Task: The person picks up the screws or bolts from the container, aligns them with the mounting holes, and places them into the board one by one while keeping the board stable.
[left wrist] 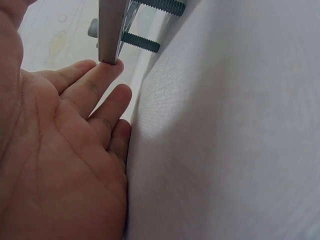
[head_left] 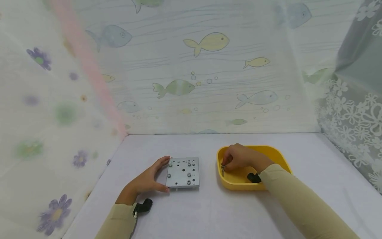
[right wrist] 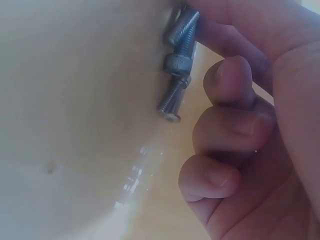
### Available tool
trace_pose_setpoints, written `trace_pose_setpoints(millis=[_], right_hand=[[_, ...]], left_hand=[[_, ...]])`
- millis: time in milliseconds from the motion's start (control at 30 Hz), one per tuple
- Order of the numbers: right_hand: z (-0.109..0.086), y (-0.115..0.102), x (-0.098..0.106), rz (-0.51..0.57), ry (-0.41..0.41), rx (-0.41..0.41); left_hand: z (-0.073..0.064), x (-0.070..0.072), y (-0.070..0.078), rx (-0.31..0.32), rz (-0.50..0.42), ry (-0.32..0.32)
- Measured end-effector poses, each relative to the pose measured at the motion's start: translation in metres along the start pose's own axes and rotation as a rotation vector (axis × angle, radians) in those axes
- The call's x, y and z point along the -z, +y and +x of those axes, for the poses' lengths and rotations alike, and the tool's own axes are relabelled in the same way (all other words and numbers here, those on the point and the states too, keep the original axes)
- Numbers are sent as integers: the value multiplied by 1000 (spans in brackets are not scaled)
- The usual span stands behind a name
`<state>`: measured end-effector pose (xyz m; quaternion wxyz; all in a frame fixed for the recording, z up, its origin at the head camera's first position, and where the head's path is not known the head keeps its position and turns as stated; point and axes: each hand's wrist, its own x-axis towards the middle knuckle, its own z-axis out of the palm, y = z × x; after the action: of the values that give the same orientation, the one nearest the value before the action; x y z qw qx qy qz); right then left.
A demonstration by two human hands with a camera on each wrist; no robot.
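A square silver metal plate [head_left: 176, 181] with holes and several socket-head bolts [head_left: 189, 175] lies on the white table. My left hand [head_left: 146, 179] holds it along its left side, thumb at the near corner and fingers at the far one. In the left wrist view the plate [left wrist: 109, 30] is seen edge-on, threaded bolt ends [left wrist: 141, 42] sticking out of its underside and a fingertip against its edge. Inside the yellow bin [head_left: 241, 186], my right hand [head_left: 237, 156] pinches at several loose bolts [right wrist: 178, 64] with thumb and index finger; its other fingers are curled.
The bin stands to the right of the plate, its raised rim around my right hand. A dark wrist camera [head_left: 253, 178] sits low inside the bin, another wrist camera [head_left: 144, 205] near my left sleeve. Patterned curtains [head_left: 209, 109] close off the back and sides.
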<state>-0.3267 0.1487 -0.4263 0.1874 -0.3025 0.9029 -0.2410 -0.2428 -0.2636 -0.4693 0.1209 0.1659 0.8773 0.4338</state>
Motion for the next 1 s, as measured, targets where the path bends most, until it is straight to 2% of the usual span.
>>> trace_pose_setpoints(millis=[200,533,800,1000], right_hand=[[-2,-1,2,-15,6,-11],[-11,-1,8,57,57,-32],[-20,0,13,74,137,-22],[-30,-1,16,150,199,-7]], left_hand=[[1,-1,1,8,-2,-2],[1,-2,-1,1,-9,-6],[0,-2,-2,-4,-25,-10],[-1,-1,0,3,5,-1]])
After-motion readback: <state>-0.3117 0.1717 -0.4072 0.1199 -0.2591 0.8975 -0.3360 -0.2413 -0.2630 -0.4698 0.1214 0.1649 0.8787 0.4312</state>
